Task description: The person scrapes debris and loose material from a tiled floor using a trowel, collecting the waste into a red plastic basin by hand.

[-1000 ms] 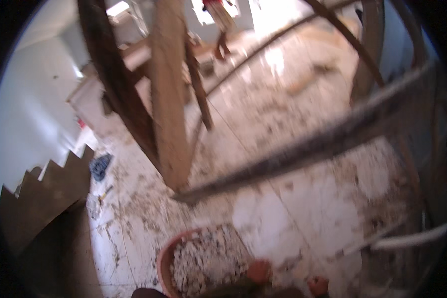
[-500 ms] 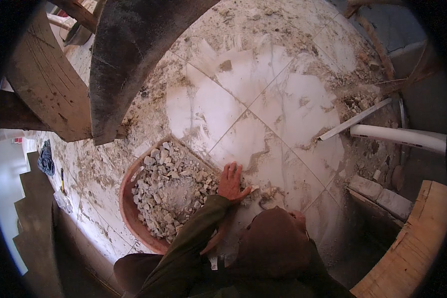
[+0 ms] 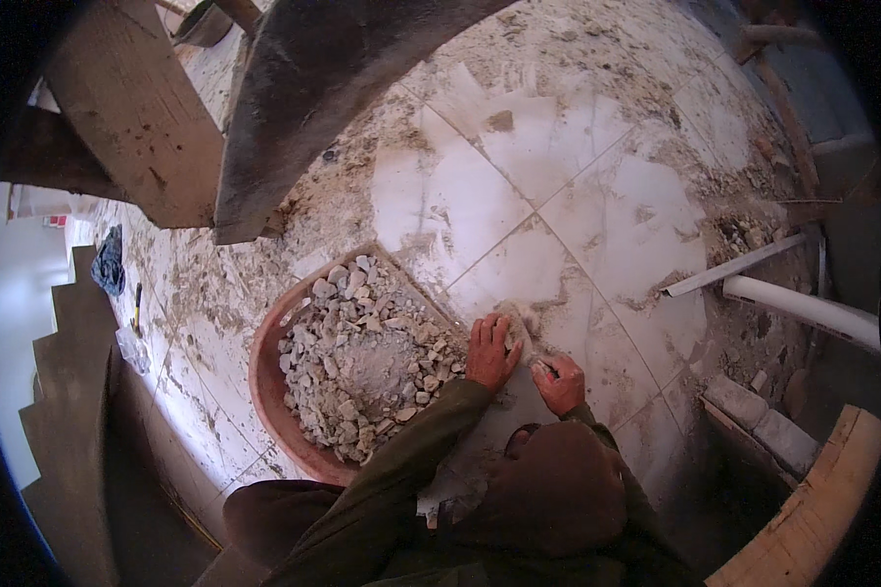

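Note:
A reddish-brown shallow pan (image 3: 269, 411), round on one side and straight on the other, lies on the floor heaped with grey rubble (image 3: 372, 357). Just past its right end, my left hand (image 3: 492, 354) reaches down with fingers stretched out and thumb apart. Beside that thumb is a small pile of pale dust and crumbs (image 3: 525, 318) on the tiles. My right hand (image 3: 560, 383) is close by on the right, its fingers curled together over the floor. Whatever it may hold is hidden. A brown rounded shape (image 3: 543, 484) blocks part of the view below it.
Dusty white floor tiles (image 3: 519, 259) stretch ahead. A large dark curved board (image 3: 294, 88) and a wooden plank (image 3: 132, 108) overhang at upper left. On the right lie a white pipe (image 3: 803, 311), a pale strip (image 3: 734, 266), blocks (image 3: 759, 416) and a curved timber (image 3: 803, 509).
My right hand has come into clear sight, right of my left hand, with fingers curled. The left hand now lies against the dust pile. The whole view has shifted slightly.

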{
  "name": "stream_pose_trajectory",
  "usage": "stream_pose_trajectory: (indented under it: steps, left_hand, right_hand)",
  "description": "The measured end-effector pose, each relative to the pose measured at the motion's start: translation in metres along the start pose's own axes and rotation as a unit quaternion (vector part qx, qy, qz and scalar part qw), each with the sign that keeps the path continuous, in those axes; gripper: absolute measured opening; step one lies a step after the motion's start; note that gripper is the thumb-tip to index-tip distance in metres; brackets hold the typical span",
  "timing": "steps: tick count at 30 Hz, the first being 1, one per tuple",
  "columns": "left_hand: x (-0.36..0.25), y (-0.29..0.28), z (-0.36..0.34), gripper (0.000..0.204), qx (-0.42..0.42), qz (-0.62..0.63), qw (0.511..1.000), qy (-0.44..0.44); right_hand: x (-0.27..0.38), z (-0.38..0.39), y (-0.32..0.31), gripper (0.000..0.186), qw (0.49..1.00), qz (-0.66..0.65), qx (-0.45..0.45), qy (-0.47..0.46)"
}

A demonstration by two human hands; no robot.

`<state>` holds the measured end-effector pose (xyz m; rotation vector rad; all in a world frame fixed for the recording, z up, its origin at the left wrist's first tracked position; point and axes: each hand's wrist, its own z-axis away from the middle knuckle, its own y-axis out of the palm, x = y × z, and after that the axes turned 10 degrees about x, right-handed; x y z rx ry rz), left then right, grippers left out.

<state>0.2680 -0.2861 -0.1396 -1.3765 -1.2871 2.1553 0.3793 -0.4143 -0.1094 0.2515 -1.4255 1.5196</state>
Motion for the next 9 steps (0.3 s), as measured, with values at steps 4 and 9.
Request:
stream_pose_trajectory:
  steps: [4,9]
  left_hand:
    - [-0.009,-0.055,-0.006,0.054,-0.038,0.100,0.994,0.006]
    - [-0.002,-0.178,0.076,0.067,0.268,-0.024,0.963,0.006]
  right_hand:
    - [0.043,-0.019,-0.032,0.021,0.998,0.017,-0.019,-0.061]
    - [0.078,-0.011,-0.055,0.019,0.975,0.012,0.184,-0.122]
